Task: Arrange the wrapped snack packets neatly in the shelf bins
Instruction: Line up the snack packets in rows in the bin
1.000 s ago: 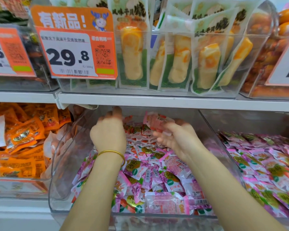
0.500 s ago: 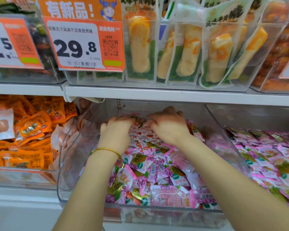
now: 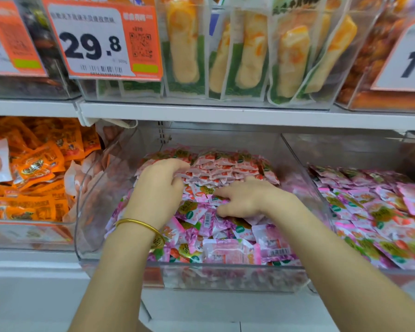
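Pink packets (image 3: pixel 225 168) fill the clear bin (image 3: pixel 225 276) on the lower shelf (image 3: pixel 34 264), a neat row at its back, loose ones in front. Our left hand (image 3: pixel 158 190) curls its grip on the row's end; our right hand (image 3: pixel 247 200) lies open-fingered on loose packets.

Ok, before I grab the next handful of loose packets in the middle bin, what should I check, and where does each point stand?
1. Back row of pink packets stacked in line: ok.
2. Left hand free to take packets: cannot tell. Its fingers curl at the row's left end.
3. Right hand empty: ok. It lies with fingers out on the loose packets.
4. Loose packets in front squared up: not ok, they are jumbled at all angles.
5. Nothing spilling over the front wall of the middle bin: ok.
6. Space left behind the row: cannot tell, it is hidden.
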